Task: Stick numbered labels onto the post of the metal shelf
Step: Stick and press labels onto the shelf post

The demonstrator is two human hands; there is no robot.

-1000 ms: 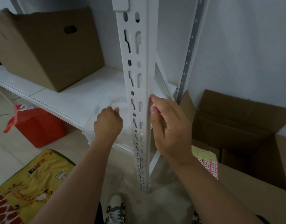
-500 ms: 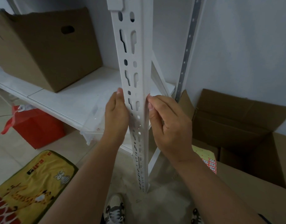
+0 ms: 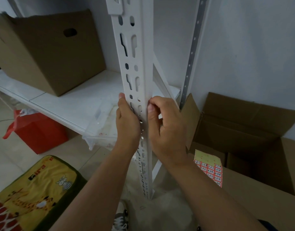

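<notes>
- Post [image 3: 144, 77] of the white metal shelf stands upright at the front right corner of the shelf board [image 3: 63, 104], slotted holes running down its front face.
- Left hand [image 3: 127, 124] lies against the post's left edge with fingers fairly straight, steadying it and holding nothing else.
- Right hand [image 3: 166, 129] is curled at the post's right edge, thumb tip pressed to the corner; whether a label sits under it I cannot tell.
- Label sheet [image 3: 209, 167], with handwritten numbers in red squares, lies on the closed cardboard box [image 3: 253, 200] to the right, near its left edge.
- Step in hand looks like pressing or smoothing a label onto the post.
- Next move likely calls for the right hand to peel another label from the sheet.
</notes>
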